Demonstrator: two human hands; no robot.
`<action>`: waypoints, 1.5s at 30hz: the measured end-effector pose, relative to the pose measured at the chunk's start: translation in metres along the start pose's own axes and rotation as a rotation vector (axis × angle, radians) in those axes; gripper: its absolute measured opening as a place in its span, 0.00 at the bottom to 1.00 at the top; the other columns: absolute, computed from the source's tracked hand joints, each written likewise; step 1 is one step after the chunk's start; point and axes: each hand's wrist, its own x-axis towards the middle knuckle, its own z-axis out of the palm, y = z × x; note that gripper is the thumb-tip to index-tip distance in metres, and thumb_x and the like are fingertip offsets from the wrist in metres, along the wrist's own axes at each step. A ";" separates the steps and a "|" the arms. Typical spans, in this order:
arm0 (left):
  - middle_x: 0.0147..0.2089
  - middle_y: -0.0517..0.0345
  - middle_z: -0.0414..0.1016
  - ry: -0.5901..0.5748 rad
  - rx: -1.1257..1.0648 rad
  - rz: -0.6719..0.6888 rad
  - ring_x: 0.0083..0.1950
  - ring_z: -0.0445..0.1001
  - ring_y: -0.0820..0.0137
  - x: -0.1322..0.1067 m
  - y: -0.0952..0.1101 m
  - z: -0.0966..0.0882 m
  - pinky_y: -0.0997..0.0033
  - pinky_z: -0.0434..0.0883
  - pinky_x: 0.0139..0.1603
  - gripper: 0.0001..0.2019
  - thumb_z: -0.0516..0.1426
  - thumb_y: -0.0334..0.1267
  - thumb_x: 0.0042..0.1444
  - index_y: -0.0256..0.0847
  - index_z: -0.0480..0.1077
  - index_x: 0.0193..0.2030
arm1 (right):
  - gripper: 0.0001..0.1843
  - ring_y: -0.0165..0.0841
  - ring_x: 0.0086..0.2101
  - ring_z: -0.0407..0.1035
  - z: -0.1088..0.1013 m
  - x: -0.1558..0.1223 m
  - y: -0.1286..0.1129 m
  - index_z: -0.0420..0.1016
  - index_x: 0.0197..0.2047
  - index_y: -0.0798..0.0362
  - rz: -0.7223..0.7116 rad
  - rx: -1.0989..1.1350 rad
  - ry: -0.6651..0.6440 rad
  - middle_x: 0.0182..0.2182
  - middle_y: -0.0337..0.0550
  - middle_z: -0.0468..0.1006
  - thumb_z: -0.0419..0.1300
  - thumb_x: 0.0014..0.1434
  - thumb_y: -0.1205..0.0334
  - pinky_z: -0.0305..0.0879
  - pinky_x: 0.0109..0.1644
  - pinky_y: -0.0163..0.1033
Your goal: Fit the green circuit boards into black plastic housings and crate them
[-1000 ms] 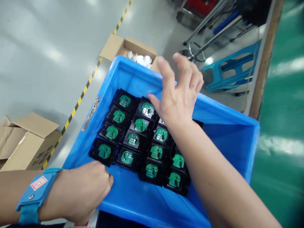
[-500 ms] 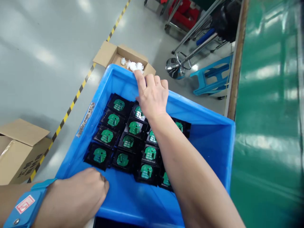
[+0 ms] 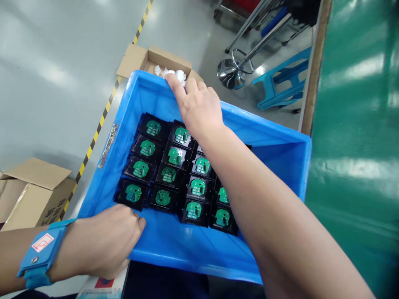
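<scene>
A blue plastic bin (image 3: 277, 141) is tilted in front of me. Inside it lie several black parts with green circuit boards (image 3: 168, 174), packed in rows toward the left side. My left hand (image 3: 102, 243), with a blue wrist strap (image 3: 39, 253), grips the bin's near rim at the lower left corner. My right hand (image 3: 196, 106) reaches across the parts and curls its fingers over the far rim. My right forearm hides some of the parts.
On the grey floor beyond the bin stands an open cardboard box (image 3: 156, 62) with white scraps. Another cardboard box (image 3: 28, 191) sits at the left beside yellow-black floor tape (image 3: 102, 118). A blue stool (image 3: 280, 89) and a chrome stool base (image 3: 230, 72) stand at upper right. A green surface (image 3: 358, 124) runs along the right.
My right hand went from hovering open above the parts to gripping the far rim. The bin has shifted slightly. My left hand kept its hold.
</scene>
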 end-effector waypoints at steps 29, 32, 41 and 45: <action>0.34 0.50 0.77 -0.048 -0.076 -0.034 0.34 0.76 0.55 -0.001 -0.014 -0.008 0.61 0.67 0.33 0.11 0.61 0.44 0.52 0.41 0.71 0.38 | 0.20 0.46 0.49 0.63 -0.079 -0.168 -0.087 0.70 0.53 0.57 -0.056 0.081 -0.633 0.51 0.54 0.72 0.65 0.63 0.55 0.57 0.59 0.51; 0.35 0.49 0.77 -0.051 -0.057 -0.030 0.36 0.77 0.54 -0.001 -0.015 -0.007 0.59 0.67 0.35 0.11 0.59 0.43 0.53 0.40 0.72 0.40 | 0.09 0.43 0.48 0.64 -0.065 -0.166 -0.091 0.71 0.49 0.56 -0.063 0.048 -0.610 0.46 0.51 0.74 0.54 0.69 0.66 0.55 0.60 0.50; 0.35 0.50 0.77 -0.052 -0.013 -0.001 0.35 0.76 0.54 -0.002 -0.015 -0.003 0.58 0.66 0.34 0.11 0.58 0.42 0.54 0.41 0.71 0.42 | 0.20 0.42 0.47 0.62 -0.057 -0.164 -0.092 0.79 0.42 0.55 -0.114 0.118 -0.658 0.41 0.49 0.75 0.45 0.71 0.72 0.55 0.58 0.51; 0.34 0.51 0.76 -0.037 -0.007 0.011 0.33 0.75 0.56 -0.003 -0.017 -0.001 0.61 0.64 0.32 0.11 0.58 0.42 0.53 0.41 0.71 0.42 | 0.20 0.41 0.46 0.62 -0.055 -0.162 -0.093 0.79 0.43 0.54 -0.098 0.125 -0.689 0.39 0.48 0.75 0.45 0.71 0.72 0.55 0.57 0.50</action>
